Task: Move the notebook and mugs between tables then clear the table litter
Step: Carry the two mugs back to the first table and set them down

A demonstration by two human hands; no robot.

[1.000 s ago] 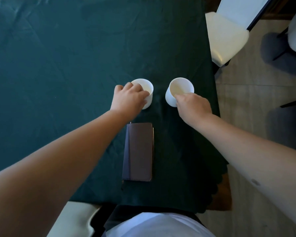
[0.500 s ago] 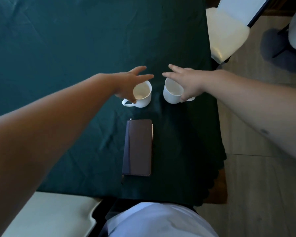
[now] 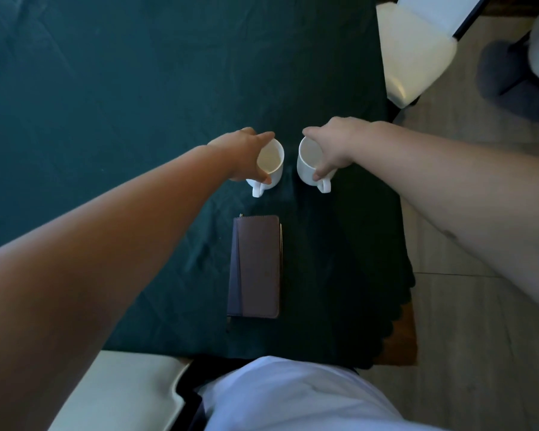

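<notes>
Left hand reaches forward, palm down, fingers and thumb spanning the rim of the left mug. Right hand mirrors it, gripping the right mug from above. Both white mugs upright on the dark green tablecloth, handles toward the person. Brown notebook lies flat, closed, nearer the body. Cream chair beside the table's right edge.

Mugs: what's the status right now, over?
Left hand grips left mug by rim. Right hand grips right mug likewise. Notebook untouched. Nothing in the way.
</notes>
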